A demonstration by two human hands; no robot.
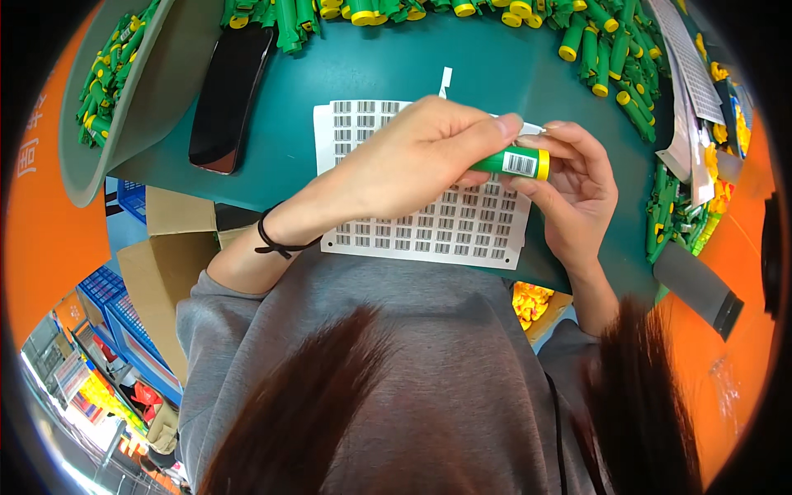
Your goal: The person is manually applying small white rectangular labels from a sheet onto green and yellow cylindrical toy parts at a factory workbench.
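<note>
My left hand (421, 157) is closed round a small green tube (488, 163) with a yellow end, its thumb lying along the top. A white barcode label (520, 163) sits on the tube close to the yellow end. At that end, my right hand (582, 177) curls its fingers and thumb about the tube. A bit of white shows by the right fingertips; what it is I cannot make out. Beneath both hands lies a white sheet of barcode labels (437, 239), partly covered by my left hand and wrist. A white strip (446, 81) sticks up beyond the sheet.
Many green tubes with yellow ends (606, 58) are heaped along the far and right sides of the green table (289, 140). A dark phone-like slab (231, 99) lies at left, beside a grey-green bin (157, 99) of green pieces. A cardboard box (161, 280) stands below left.
</note>
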